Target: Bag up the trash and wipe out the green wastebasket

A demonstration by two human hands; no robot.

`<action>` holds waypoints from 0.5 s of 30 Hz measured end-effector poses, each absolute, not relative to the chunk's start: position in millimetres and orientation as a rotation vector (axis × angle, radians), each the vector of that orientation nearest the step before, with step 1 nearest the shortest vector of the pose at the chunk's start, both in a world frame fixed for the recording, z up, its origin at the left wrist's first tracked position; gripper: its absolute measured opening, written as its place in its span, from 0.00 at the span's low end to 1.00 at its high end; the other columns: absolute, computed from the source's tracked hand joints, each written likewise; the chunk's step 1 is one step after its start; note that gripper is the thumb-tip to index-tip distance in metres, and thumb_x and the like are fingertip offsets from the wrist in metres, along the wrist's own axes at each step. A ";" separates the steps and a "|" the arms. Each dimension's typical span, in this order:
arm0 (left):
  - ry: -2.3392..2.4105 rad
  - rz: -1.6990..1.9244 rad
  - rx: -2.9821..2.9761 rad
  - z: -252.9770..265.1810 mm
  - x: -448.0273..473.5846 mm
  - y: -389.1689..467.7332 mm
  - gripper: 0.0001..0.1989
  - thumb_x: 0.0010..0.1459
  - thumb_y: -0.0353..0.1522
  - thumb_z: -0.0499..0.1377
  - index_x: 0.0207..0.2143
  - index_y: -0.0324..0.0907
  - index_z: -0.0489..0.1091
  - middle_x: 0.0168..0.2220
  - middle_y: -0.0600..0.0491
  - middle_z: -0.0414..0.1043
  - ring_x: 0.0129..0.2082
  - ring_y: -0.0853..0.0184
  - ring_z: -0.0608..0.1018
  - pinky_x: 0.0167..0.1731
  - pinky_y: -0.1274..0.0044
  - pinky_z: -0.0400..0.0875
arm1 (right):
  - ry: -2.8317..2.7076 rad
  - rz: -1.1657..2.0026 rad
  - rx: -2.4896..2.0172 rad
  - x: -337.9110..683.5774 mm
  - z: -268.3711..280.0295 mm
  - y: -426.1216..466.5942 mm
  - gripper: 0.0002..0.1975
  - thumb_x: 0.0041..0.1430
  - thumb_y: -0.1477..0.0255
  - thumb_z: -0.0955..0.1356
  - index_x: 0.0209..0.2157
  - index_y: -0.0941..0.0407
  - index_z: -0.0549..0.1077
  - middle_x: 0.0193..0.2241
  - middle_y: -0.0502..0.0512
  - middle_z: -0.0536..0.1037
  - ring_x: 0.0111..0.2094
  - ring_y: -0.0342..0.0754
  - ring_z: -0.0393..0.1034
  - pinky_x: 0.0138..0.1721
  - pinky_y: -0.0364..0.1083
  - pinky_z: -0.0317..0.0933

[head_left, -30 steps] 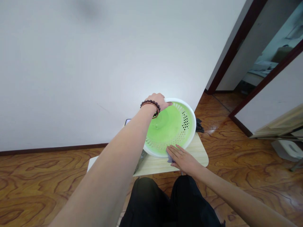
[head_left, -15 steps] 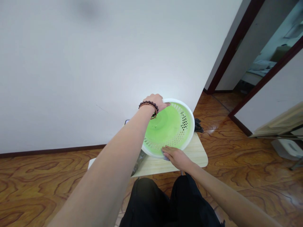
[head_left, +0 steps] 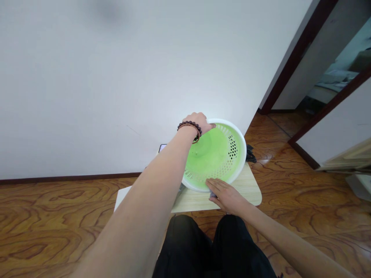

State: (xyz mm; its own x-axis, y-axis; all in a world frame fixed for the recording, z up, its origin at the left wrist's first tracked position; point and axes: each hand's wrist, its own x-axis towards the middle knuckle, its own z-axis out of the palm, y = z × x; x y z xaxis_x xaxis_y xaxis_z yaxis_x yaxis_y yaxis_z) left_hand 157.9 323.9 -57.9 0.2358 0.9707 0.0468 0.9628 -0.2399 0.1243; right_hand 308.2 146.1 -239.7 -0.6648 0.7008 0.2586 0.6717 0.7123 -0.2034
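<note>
A round colander (head_left: 208, 154), light green inside with a white rim and rows of holes, is tilted over the small table. My left hand (head_left: 199, 121), with beaded bracelets at the wrist, is closed on its far rim, thumb on the inner side. At the near rim, my right hand (head_left: 226, 195) has its fingers over the edge and its thumb below. A small greyish cloth (head_left: 213, 195) shows between that thumb and the fingers, pressed to the rim. Part of the colander's left side is hidden by my left forearm.
Under the colander stands a pale wood-grain table (head_left: 251, 189). A phone-like edge (head_left: 162, 147) shows behind my left forearm, and a black crumpled thing (head_left: 251, 154) lies right of the colander. The white wall (head_left: 145, 77) rises close behind; a doorway opens at the right.
The whole view has shifted, so everything sits a little farther right. My right thumb has spread from the fingers at the near rim; the left hand keeps its hold.
</note>
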 end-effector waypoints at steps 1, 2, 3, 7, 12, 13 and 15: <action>1.897 0.182 2.414 -57.9 158.3 323.9 0.34 0.42 0.58 0.46 0.43 0.48 0.69 0.43 0.47 0.70 0.40 0.58 0.72 0.37 0.70 0.65 | -2.619 0.116 -1.085 311.3 -238.0 147.4 0.27 0.56 0.71 0.63 0.56 0.60 0.54 0.54 0.63 0.60 0.56 0.51 0.52 0.54 0.54 0.52; 1.901 0.190 2.414 -58.0 158.4 324.0 0.34 0.42 0.58 0.47 0.43 0.47 0.69 0.43 0.47 0.70 0.39 0.58 0.72 0.37 0.69 0.65 | -2.624 0.103 -1.110 314.1 -236.2 148.4 0.27 0.55 0.71 0.64 0.56 0.59 0.55 0.54 0.63 0.59 0.55 0.52 0.52 0.54 0.54 0.52; 1.903 0.195 2.412 -58.1 158.4 324.2 0.34 0.42 0.58 0.47 0.43 0.47 0.69 0.42 0.47 0.70 0.39 0.58 0.72 0.36 0.69 0.66 | -2.618 0.091 -1.149 316.7 -234.3 149.0 0.27 0.54 0.71 0.65 0.55 0.59 0.56 0.53 0.63 0.60 0.55 0.53 0.53 0.53 0.54 0.53; 1.898 0.194 2.414 -59.2 157.5 325.5 0.33 0.42 0.58 0.47 0.43 0.47 0.69 0.42 0.47 0.70 0.39 0.58 0.72 0.37 0.69 0.66 | -2.575 0.062 -1.279 322.9 -229.8 146.7 0.31 0.51 0.69 0.67 0.55 0.58 0.55 0.45 0.62 0.65 0.49 0.54 0.60 0.49 0.54 0.58; 1.901 0.199 2.427 -58.8 158.4 324.3 0.35 0.41 0.58 0.46 0.42 0.47 0.69 0.42 0.47 0.70 0.38 0.58 0.72 0.36 0.69 0.67 | -2.609 0.021 -1.228 326.0 -231.7 140.6 0.31 0.53 0.66 0.66 0.56 0.61 0.54 0.46 0.63 0.65 0.52 0.54 0.57 0.55 0.55 0.51; 1.901 0.195 2.424 -58.2 158.9 323.5 0.35 0.41 0.58 0.46 0.42 0.47 0.69 0.42 0.47 0.70 0.38 0.58 0.72 0.35 0.69 0.67 | -2.610 0.006 -1.211 326.8 -232.9 139.8 0.29 0.54 0.66 0.64 0.56 0.61 0.55 0.48 0.63 0.65 0.53 0.54 0.55 0.56 0.56 0.50; 1.900 0.183 2.419 -57.0 159.8 322.0 0.35 0.41 0.58 0.46 0.43 0.46 0.69 0.43 0.47 0.70 0.38 0.57 0.72 0.35 0.69 0.67 | -2.593 -0.033 -1.207 329.0 -236.1 139.6 0.25 0.58 0.67 0.61 0.56 0.61 0.56 0.51 0.63 0.64 0.56 0.54 0.50 0.56 0.57 0.48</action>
State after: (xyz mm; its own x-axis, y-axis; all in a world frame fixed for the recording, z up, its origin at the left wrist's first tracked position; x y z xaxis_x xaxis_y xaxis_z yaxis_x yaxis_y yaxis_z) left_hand 159.8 322.0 -57.0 0.2332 0.9708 0.0563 0.9637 -0.2385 0.1200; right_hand 329.0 139.6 -236.1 -0.6117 0.7468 0.2611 0.7532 0.6507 -0.0967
